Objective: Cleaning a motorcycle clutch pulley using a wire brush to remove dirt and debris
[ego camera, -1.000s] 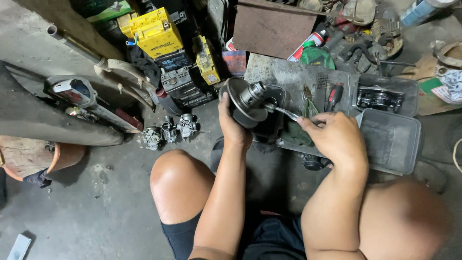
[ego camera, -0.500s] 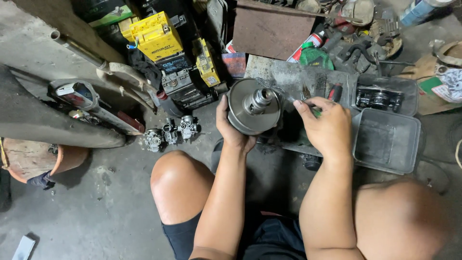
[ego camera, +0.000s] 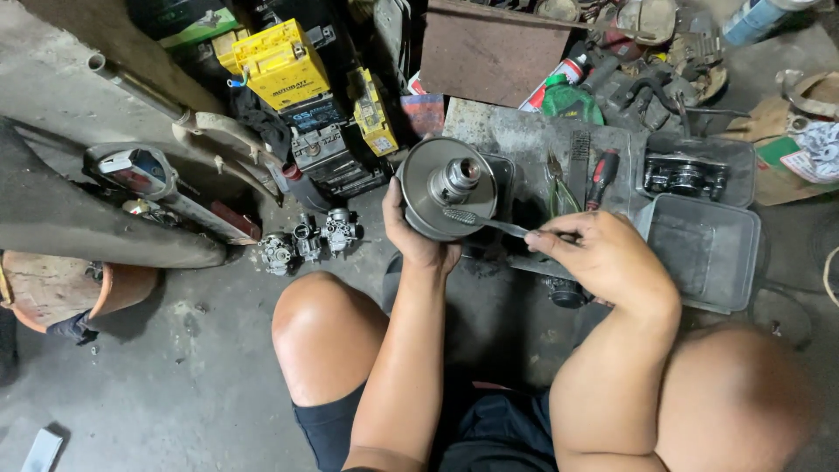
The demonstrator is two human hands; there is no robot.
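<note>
Two hands at work over a grimy floor. At far left, a clay pot [ego camera: 105,293] and a grey exhaust pipe [ego camera: 96,223]; just right of these, two small carburettors [ego camera: 306,240] on the concrete below a stack of yellow batteries [ego camera: 284,65]. Centre: left hand [ego camera: 418,236] clamped from below on the rim of a round metal pulley [ego camera: 446,188], tilted up toward the camera, hub facing out, held above the near edge of a dirty grey board [ego camera: 524,135]. Right hand [ego camera: 603,258] closed around the handle of a brush [ego camera: 481,220], bristle end laid on the pulley's face just below the hub. Further right, a red-handled screwdriver [ego camera: 603,175] on the board, then an empty grey tray [ego camera: 703,249] and a black tray with parts [ego camera: 695,175] at the right edge. Judged from the grime: cleaning under way, disc face fairly bright already, hub and recesses probably not yet done.
</note>
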